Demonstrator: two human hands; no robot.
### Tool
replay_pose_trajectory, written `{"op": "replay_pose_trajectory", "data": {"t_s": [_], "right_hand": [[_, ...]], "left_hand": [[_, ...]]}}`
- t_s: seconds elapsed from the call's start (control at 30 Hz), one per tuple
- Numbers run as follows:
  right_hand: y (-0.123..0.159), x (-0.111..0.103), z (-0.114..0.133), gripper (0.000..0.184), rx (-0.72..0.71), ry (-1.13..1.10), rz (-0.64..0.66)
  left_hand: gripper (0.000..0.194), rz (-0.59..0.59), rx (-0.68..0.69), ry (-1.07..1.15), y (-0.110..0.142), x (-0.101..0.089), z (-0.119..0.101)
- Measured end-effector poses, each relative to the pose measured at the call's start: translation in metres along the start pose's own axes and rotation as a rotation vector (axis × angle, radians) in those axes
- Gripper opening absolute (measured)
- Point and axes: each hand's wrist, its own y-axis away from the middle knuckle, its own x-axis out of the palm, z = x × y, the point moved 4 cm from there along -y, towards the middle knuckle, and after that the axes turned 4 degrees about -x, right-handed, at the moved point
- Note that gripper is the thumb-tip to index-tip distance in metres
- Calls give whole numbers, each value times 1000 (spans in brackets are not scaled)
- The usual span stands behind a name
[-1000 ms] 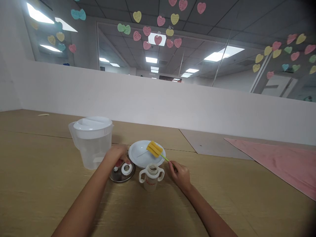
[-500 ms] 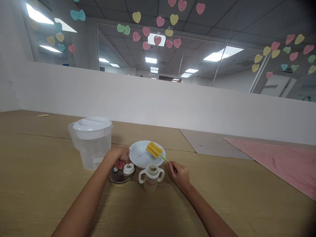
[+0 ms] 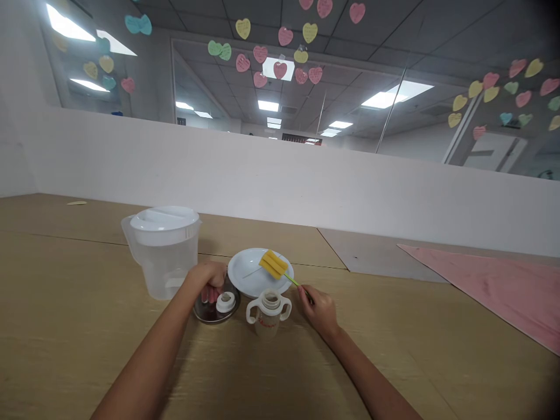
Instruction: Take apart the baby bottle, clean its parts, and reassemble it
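Note:
My right hand (image 3: 318, 308) is closed around the thin green handle of a sponge bottle brush (image 3: 273, 265), whose yellow head rests over a white plate (image 3: 238, 282). My left hand (image 3: 213, 281) is closed, fingers curled down over a round metal tray (image 3: 212, 317); what they pinch, if anything, is hidden. On the tray, beside those fingers, lies a white bottle collar (image 3: 226, 302). Between my hands stands an uncapped baby bottle (image 3: 268, 318), upright, with two white handles and red print on its side.
A clear lidded pitcher (image 3: 163, 256) stands on the left behind my left forearm. A pink cloth or sheet (image 3: 490, 286) covers the table at the right. Across the back runs a low white wall (image 3: 271, 181) with glass above.
My left hand has shifted slightly left and down over the metal tray, and the white collar has moved slightly left. My right hand and the brush have hardly moved.

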Motion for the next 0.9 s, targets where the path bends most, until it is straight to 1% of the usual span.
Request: {"op": "replay_pose_trajectory", "data": {"t_s": [0.07, 0.1, 0.2, 0.27, 0.3, 0.33, 0.37, 0.4, 0.47, 0.57, 0.63, 0.73, 0.8, 0.9], "right_hand": [[0, 0, 0, 31, -4, -3, 1], [0, 0, -1, 31, -6, -4, -1], [0, 1, -1, 31, -7, -9, -4], [1, 2, -1, 31, -4, -16, 2], [1, 2, -2, 31, 1, -21, 4], [1, 2, -2, 32, 12, -25, 4], [0, 1, -3, 32, 30, -30, 3], [0, 0, -3, 33, 53, -35, 0], [0, -2, -5, 34, 104, -47, -6], [-2, -4, -8, 35, 168, -72, -18], [-2, -5, -8, 35, 198, -101, -24], [-3, -6, -9, 34, 232, -152, -45], [-3, -8, -10, 34, 256, -180, -74], [-5, -13, -9, 29, 285, -233, -119]], "left_hand": [[14, -35, -9, -23, 7, -3, -1], [13, -73, -14, -38, 13, -6, -2], [15, -250, 3, -74, 39, -22, -10], [22, -366, 92, -78, 60, -30, -23], [25, -397, 159, -75, 69, -31, -32], [28, -415, 259, -70, 78, -30, -42], [35, -417, 409, -69, 86, -25, -55], [45, -391, 510, -77, 91, -19, -66], [58, -333, 613, -156, 94, -3, -82], [54, -290, 669, -248, 89, 18, -95], [52, -291, 686, -256, 83, 24, -98], [56, -277, 651, -274, 78, 27, -98], [57, -268, 641, -303, 79, 27, -99], [54, -255, 716, -320, 89, 25, -102]]}}
